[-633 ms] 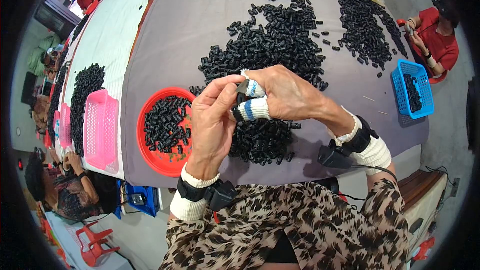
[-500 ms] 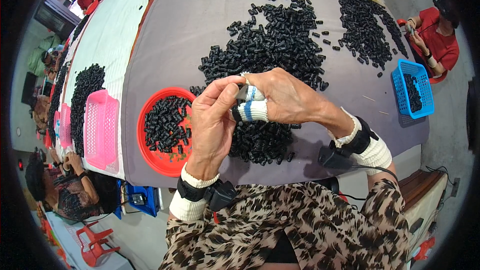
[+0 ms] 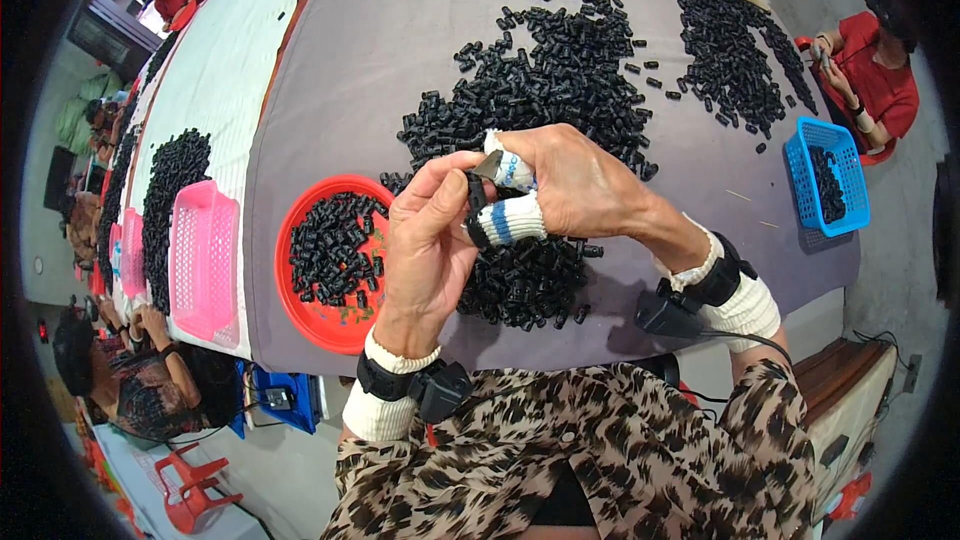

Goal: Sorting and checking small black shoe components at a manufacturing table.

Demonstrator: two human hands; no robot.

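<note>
Workroom: a long table covered in grey cloth [image 3: 350, 60], with a co-worker in red [image 3: 875, 80] seated at the far right and another co-worker [image 3: 150, 380] at the lower left.
Grey cloth: a big heap of black pieces [image 3: 560, 90] spreads ahead of and beneath the hands; a red tray [image 3: 283, 265] of similar pieces sits just beside the left hand [image 3: 425, 240].
Baskets: a pink basket [image 3: 205, 275] stands well to the left, a blue basket [image 3: 853, 180] well to the right.
Black piece: one small black piece [image 3: 476, 192] is up off the heap, between the two hands.
Left grip: thumb and fingers closed in a pinch around that piece.
Right grip: the right hand [image 3: 585, 185], its digits in white wraps [image 3: 512, 219], appears to pinch a flat grey blade [image 3: 488, 166]; its far end is hidden.
Step at the fingertips: judging by the pose, the blade is being worked against the piece's edge.
Next move: calls for a firm left pinch, small right-hand strokes, and the left thumb kept clear of the edge.
</note>
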